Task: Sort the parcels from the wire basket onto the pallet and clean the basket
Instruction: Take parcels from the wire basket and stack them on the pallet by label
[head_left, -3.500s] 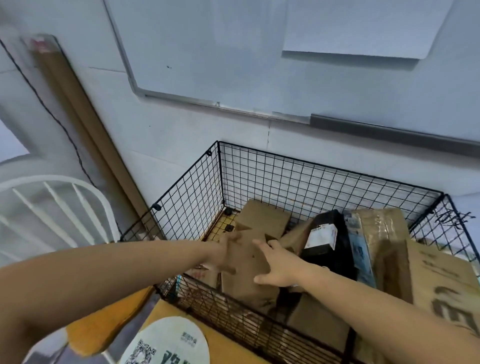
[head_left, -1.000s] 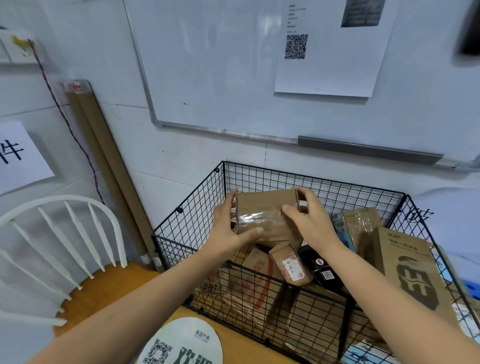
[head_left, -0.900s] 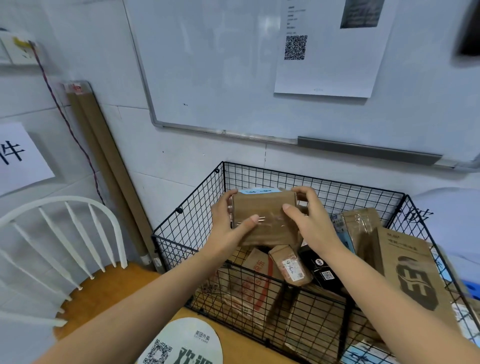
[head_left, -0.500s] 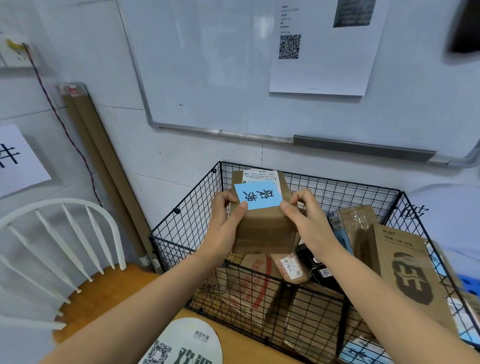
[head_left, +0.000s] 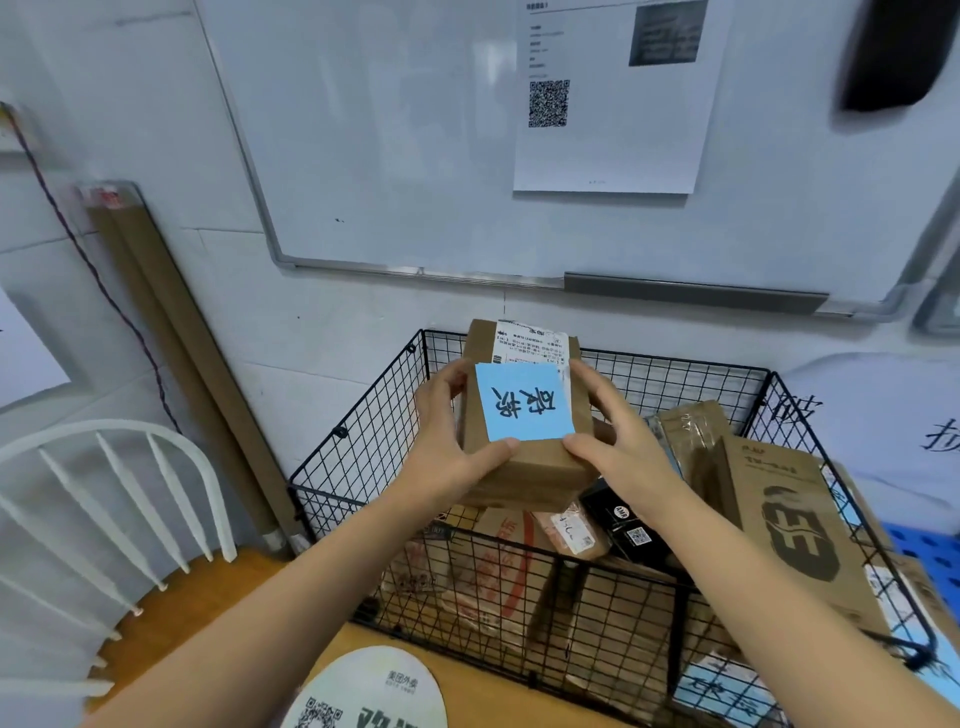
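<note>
I hold a brown cardboard parcel (head_left: 524, 467) above the black wire basket (head_left: 374, 426). A blue note with black handwriting and a white shipping label cover its top face. My left hand (head_left: 449, 441) grips its left side, thumb on the near edge. My right hand (head_left: 608, 441) grips its right side the same way. Several more parcels lie in the basket below: a black box (head_left: 626, 530), a small tan packet (head_left: 569, 532) and a tall brown box (head_left: 789, 535) leaning at the right.
A white-backed wooden chair (head_left: 119, 530) stands at the left. Long cardboard tubes (head_left: 171, 332) lean against the wall behind it. A whiteboard (head_left: 467, 130) hangs above the basket. A blue pallet (head_left: 930, 551) edge shows at the far right. A round sticker (head_left: 371, 691) lies on the near wooden surface.
Both hands lifted the brown parcel out of the basket and turned it over toward me, so the blue note and the shipping label now face up.
</note>
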